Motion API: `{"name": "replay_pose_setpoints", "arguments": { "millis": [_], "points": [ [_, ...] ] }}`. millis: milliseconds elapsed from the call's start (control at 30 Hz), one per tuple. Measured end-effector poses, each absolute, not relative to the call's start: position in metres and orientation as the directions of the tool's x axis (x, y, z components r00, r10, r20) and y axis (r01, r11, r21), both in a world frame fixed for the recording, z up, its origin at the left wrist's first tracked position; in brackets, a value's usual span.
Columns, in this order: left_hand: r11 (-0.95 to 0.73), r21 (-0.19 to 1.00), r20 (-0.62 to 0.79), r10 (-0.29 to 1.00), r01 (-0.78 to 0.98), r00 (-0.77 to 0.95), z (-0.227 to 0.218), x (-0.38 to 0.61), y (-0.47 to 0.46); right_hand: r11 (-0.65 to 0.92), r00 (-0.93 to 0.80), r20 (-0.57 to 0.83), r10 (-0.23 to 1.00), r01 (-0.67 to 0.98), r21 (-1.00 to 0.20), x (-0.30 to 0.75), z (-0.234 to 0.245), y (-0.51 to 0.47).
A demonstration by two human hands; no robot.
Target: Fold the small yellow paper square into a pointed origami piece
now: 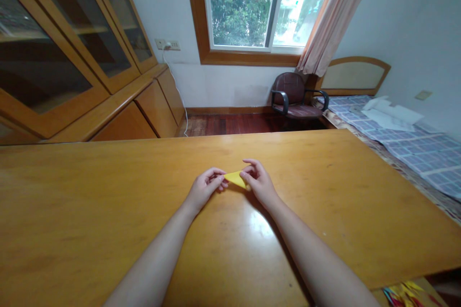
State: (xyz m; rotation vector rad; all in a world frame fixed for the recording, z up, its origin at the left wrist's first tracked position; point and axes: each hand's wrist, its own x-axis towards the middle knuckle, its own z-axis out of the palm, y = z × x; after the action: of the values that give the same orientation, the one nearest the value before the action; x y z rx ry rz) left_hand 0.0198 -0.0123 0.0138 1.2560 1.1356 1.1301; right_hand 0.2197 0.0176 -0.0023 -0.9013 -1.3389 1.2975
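A small piece of folded yellow paper [236,179], pointed at its left end, is held between both hands just over the tabletop. My left hand [207,186] pinches its left tip between thumb and fingers. On the other side, my right hand [258,180] grips the wider right part, thumb on the near face and one finger raised away. The parts of the paper under the fingertips are hidden.
Both forearms reach across a wooden table [108,211]. Beyond its far edge are a maroon armchair [293,96], a window [241,5] and wooden cabinets [126,115]. A bed [425,148] stands at right. Colourful items [406,295] lie at lower right.
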Motion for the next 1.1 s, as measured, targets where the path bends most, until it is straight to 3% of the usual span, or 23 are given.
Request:
{"name": "replay_pose_setpoints", "arguments": {
  "millis": [167,733,1100],
  "points": [
    [0.02,0.99,-0.035,0.993,0.136,0.11,0.013,0.0229,-0.0132,0.157,-0.222,0.18,0.958,-0.118,-0.98,0.2199,-0.0016,0.0155],
    [0.034,0.992,-0.045,0.995,0.124,0.088,0.0221,0.024,-0.0135,0.281,-0.184,0.274,0.944,0.015,-0.96,0.2223,0.0026,0.0124],
    [0.027,0.998,-0.035,0.99,0.062,0.134,0.0179,0.0202,-0.0122,0.263,-0.17,0.258,0.951,0.005,-0.965,0.2224,0.0035,0.0129]
  ]
}}
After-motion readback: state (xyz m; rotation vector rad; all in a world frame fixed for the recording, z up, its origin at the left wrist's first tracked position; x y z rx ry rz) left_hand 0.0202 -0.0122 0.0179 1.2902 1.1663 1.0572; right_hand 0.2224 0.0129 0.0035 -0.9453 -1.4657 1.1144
